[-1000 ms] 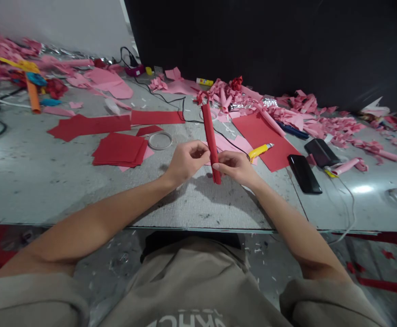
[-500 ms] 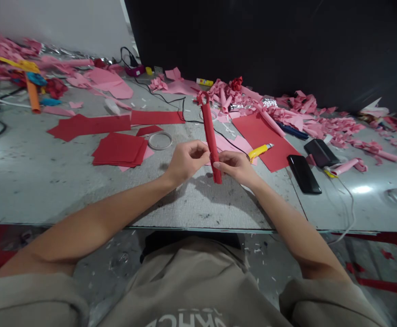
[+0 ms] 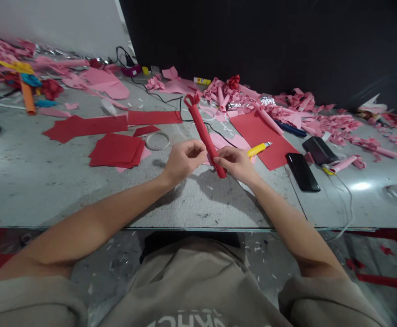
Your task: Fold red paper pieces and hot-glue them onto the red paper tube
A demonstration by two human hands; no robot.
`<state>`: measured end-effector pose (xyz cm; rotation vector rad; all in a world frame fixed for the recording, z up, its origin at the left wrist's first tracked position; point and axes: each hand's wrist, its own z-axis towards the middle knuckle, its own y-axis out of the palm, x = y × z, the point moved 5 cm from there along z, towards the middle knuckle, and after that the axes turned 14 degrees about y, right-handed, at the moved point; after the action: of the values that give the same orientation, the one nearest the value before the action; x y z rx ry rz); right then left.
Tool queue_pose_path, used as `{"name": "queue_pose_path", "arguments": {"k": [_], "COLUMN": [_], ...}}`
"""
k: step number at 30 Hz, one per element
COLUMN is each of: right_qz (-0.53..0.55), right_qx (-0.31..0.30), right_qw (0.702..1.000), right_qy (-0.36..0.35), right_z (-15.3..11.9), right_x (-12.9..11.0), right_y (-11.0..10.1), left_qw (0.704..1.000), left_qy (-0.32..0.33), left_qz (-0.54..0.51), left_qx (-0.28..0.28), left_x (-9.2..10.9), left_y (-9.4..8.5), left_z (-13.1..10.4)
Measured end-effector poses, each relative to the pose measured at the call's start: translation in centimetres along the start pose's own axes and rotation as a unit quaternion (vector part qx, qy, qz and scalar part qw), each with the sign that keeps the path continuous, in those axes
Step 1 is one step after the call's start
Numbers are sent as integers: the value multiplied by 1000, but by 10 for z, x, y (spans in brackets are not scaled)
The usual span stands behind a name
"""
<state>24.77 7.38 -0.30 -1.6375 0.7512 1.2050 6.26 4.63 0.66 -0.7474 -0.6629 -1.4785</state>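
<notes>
A slim red paper roll (image 3: 201,128) with a small loop at its top end is tilted up and to the left above the table. My right hand (image 3: 236,162) pinches it near its lower end, thumb in front. My left hand (image 3: 186,160) is closed in a pinch just left of the roll, its fingertips close to the paper. What those fingertips hold, if anything, is too small to make out. Behind my hands lies pink paper (image 3: 241,141), with a yellow utility knife (image 3: 258,150) at its right. A roll of tape (image 3: 157,141) rests left of my left hand.
Stacked red paper pieces (image 3: 116,151) and red strips (image 3: 155,117) lie to the left. On the right are a red sheet (image 3: 253,129), a phone (image 3: 302,171) and a black box (image 3: 319,151). Pink paper scraps (image 3: 334,125) and a cable (image 3: 157,96) run along the back.
The red paper roll has tipped, its top end swinging left and its lower end shifting slightly right. My right hand keeps its hold; my left hand stays pinched beside it.
</notes>
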Motion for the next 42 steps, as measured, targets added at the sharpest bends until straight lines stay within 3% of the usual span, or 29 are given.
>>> {"name": "queue_pose_path", "arguments": {"k": [10,19,25,42], "right_qz": [13,53,60,43], "right_qx": [41,-20,-26,-40], "right_qw": [999,998,998,998], "right_qy": [4,-2,-9,-24], "right_z": [2,-2,-3,-2], "right_x": [1,1,0,1], "right_y": [-10,-4,-4,-1], "left_qw": [998,999,998,998], "left_qy": [-10,-7,-6,-12], "left_qz": [-59,-40,-28,-10], "left_qx": [14,13,61,67], "left_x": [1,-2,-7,-6], "left_y": [-2,-1,-8,-9], "left_z": [-1,3,4,5]}}
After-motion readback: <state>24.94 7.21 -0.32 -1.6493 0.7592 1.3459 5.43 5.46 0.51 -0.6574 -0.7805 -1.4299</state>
